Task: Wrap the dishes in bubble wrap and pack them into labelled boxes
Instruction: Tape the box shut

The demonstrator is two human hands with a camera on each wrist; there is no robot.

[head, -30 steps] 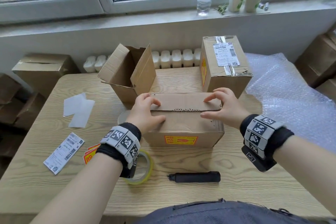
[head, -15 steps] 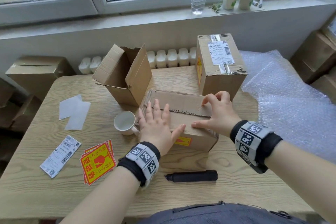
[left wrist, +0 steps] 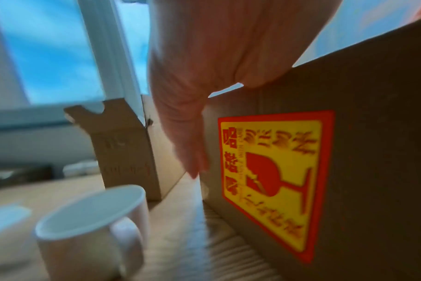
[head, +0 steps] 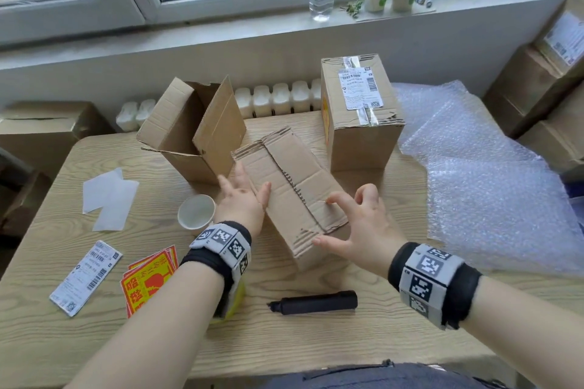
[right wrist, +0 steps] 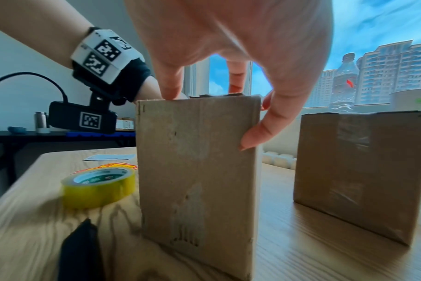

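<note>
A closed, untaped cardboard box [head: 294, 186] lies slantwise at the table's middle. My left hand [head: 243, 202] presses flat against its left side, thumb over the top edge; the left wrist view shows its fingers [left wrist: 185, 144] lying straight beside a red-and-yellow fragile sticker [left wrist: 274, 176] on that side. My right hand [head: 357, 224] claws over the box's near end [right wrist: 197, 161], with fingertips on the flaps and a finger [right wrist: 252, 136] down the far side. A white mug [head: 196, 211] stands left of the box. Bubble wrap [head: 489, 183] is spread out at the right.
An open box [head: 189, 136] stands behind left, a taped labelled box [head: 360, 110] behind right. A black marker [head: 316, 301] and a yellow tape roll [right wrist: 99, 187] lie near me. Fragile stickers [head: 148, 278], a shipping label [head: 85, 276] and white papers [head: 109, 199] lie at left.
The box has turned from crosswise to slantwise, its end now toward me. My left hand slid off the top to its left side. My right hand moved to the near end.
</note>
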